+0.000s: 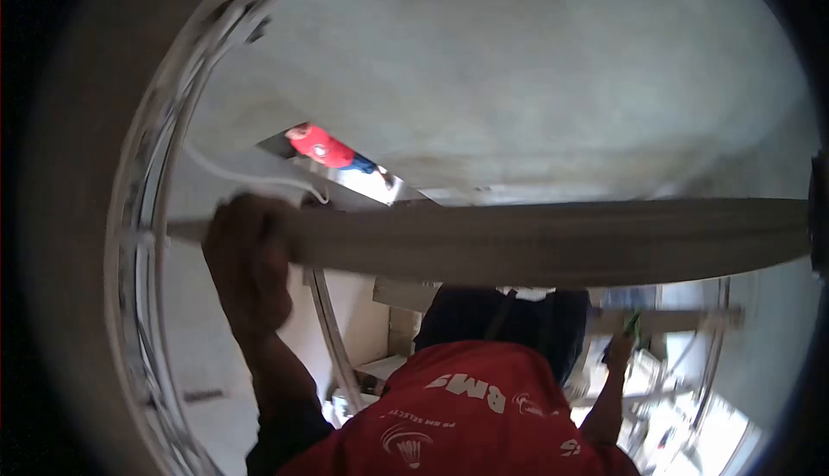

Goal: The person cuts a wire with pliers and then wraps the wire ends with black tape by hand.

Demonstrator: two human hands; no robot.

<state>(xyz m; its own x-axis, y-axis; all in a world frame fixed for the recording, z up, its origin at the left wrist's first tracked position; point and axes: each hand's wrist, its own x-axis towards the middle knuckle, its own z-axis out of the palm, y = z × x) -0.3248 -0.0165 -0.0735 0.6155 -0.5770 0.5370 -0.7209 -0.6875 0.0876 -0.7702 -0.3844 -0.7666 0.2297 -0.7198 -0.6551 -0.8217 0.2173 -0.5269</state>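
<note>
Long board (553,239), just one, spans the view above both hands' arms, its left end in the left hand (252,260), whose fingers curl around it. The right hand (620,348), lower and well apart from it, is beside one green item (635,327); its exact grip cannot be told.

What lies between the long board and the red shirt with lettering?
Dark clothing lies between the board and the red shirt, in the head view.
</note>
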